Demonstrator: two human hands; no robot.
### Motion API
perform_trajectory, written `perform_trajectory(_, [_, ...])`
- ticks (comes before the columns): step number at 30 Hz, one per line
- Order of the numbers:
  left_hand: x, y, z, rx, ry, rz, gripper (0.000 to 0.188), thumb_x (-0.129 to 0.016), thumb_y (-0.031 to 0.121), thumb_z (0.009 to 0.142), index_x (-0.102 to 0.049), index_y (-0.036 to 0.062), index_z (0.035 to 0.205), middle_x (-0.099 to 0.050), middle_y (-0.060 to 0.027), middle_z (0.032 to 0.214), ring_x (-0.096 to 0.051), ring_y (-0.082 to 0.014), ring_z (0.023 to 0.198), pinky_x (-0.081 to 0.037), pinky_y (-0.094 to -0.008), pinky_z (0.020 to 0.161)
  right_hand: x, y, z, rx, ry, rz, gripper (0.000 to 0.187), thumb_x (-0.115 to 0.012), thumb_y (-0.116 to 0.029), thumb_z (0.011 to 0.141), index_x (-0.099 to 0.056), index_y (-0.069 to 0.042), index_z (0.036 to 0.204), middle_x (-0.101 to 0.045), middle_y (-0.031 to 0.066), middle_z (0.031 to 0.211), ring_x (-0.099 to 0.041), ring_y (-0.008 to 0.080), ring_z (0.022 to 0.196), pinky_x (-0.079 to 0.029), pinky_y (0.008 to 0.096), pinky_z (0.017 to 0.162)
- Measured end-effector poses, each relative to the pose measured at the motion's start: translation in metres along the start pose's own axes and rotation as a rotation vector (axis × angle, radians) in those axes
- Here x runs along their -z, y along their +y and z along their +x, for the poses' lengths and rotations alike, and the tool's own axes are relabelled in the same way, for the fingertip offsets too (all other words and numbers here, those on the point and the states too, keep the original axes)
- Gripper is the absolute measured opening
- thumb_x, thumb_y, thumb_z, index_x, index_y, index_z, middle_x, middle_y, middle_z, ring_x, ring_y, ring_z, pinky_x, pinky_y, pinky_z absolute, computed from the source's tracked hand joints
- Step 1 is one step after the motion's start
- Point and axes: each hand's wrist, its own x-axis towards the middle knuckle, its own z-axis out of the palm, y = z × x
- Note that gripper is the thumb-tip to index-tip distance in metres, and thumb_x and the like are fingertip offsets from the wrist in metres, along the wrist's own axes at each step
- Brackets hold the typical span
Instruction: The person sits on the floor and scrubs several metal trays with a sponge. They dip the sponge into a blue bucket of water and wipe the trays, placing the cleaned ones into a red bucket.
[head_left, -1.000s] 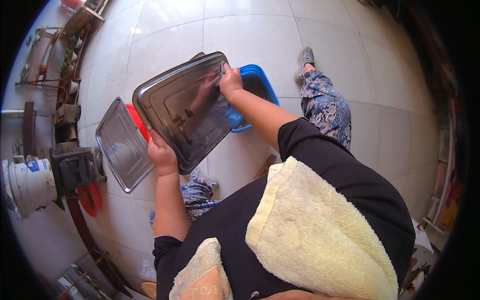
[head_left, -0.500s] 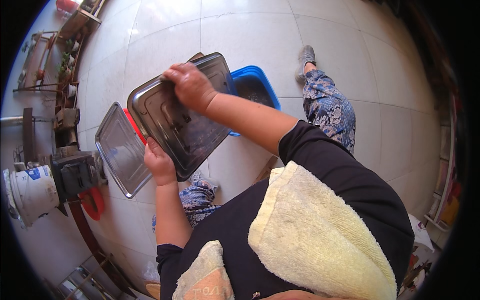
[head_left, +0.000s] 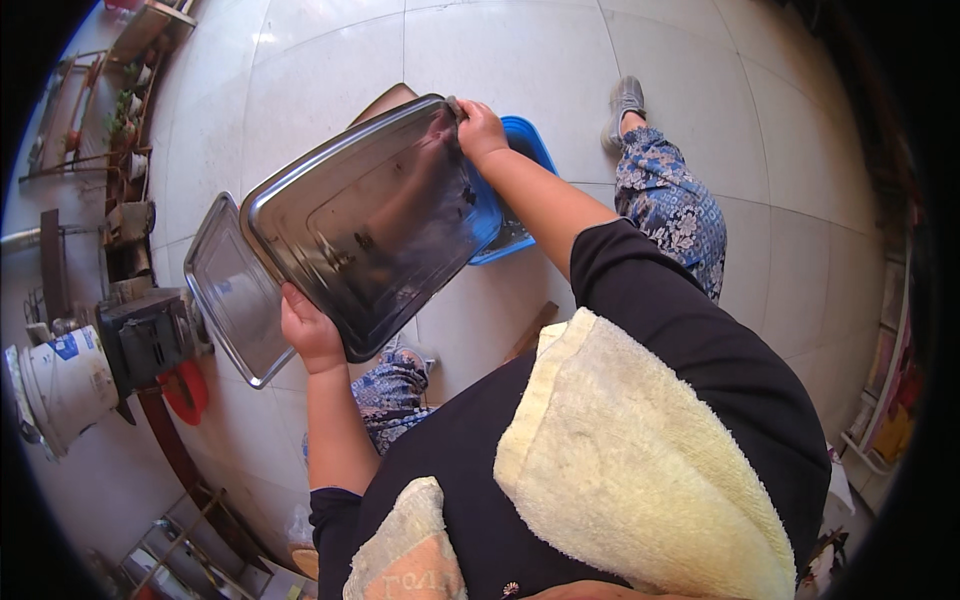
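A shiny rectangular metal tray (head_left: 330, 215) is held tilted in front of me, with dark specks and a reflection on its surface. My left hand (head_left: 313, 332) grips its near left edge, thumb on top. At the far right corner, my right hand (head_left: 482, 132) is closed on the rim. Something small and grey shows by its fingertips, too small to name. Behind the tray's right side, a blue plastic basin (head_left: 535, 150) on the floor is partly hidden. Beyond the left edge, a second metal tray (head_left: 235, 295) leans at a slant.
A brown board-like corner (head_left: 385, 100) sticks out behind the held tray. To the left are a white bucket (head_left: 70, 385), a dark machine-like box (head_left: 150, 340), a red ring-shaped object (head_left: 183, 390) and a plant shelf (head_left: 125, 130). A yellowish towel (head_left: 620, 460) hangs over my chest.
My right hand has moved right, from the tray's far left edge to its far right corner. The tray has tilted, and the red edge behind it is now hidden. My left hand keeps its grip.
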Motion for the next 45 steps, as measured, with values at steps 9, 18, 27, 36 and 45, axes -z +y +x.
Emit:
perform_trajectory(9, [-0.010,-0.010,0.000,0.137,0.020,-0.085,0.059,-0.032,0.046,0.101,-0.060,-0.0061,0.104,-0.066,-0.0109,0.095,-0.059,-0.0194,0.087,-0.045,-0.0308,0.083,0.047,0.028,-0.082,-0.204,-0.338,-0.172,0.020,-0.053,-0.008,0.081,-0.065,-0.007,0.096,-0.064,0.0175,0.101,-0.060,0.0346,0.098,-0.047,0.0401,0.085])
perform_trajectory(18, [-0.013,-0.001,0.009,0.258,-0.152,-0.451,0.054,-0.035,0.044,0.101,-0.057,-0.0046,0.113,-0.064,-0.0088,0.105,-0.059,-0.0169,0.094,-0.045,-0.0271,0.087,0.065,0.057,-0.109,-0.157,-0.629,-0.698,0.022,-0.050,-0.011,0.087,-0.061,-0.008,0.106,-0.060,0.0187,0.109,-0.058,0.0368,0.103,-0.050,0.0438,0.086])
perform_trajectory(27, [-0.008,0.017,0.009,0.367,-0.174,-0.783,0.049,-0.037,0.042,0.100,-0.054,0.0004,0.119,-0.062,-0.0085,0.110,-0.061,-0.0180,0.098,-0.047,-0.0292,0.088,0.071,0.012,-0.065,-0.487,-0.520,-0.576,0.021,-0.056,-0.013,0.082,-0.067,-0.001,0.094,-0.067,0.0198,0.096,-0.065,0.0327,0.091,-0.052,0.0407,0.080])
perform_trajectory(36, [-0.028,-0.014,0.021,0.080,-0.019,-0.295,0.062,-0.028,0.050,0.100,-0.060,-0.0021,0.111,-0.064,-0.0117,0.100,-0.059,-0.0203,0.097,-0.045,-0.0315,0.088,0.046,-0.110,-0.049,0.080,-0.206,0.170,0.023,-0.059,-0.011,0.072,-0.068,-0.008,0.092,-0.061,0.0153,0.097,-0.058,0.0308,0.095,-0.048,0.0383,0.087])
perform_trajectory(45, [-0.022,0.025,0.015,-0.003,-0.032,-0.300,0.078,-0.027,0.068,0.091,-0.062,0.0002,0.106,-0.066,-0.0134,0.088,-0.062,-0.0238,0.087,-0.046,-0.0326,0.081,0.045,-0.265,-0.068,0.714,-0.167,-0.006,0.026,-0.058,-0.006,0.075,-0.064,-0.011,0.100,-0.059,0.0125,0.097,-0.055,0.0330,0.096,-0.048,0.0391,0.084])
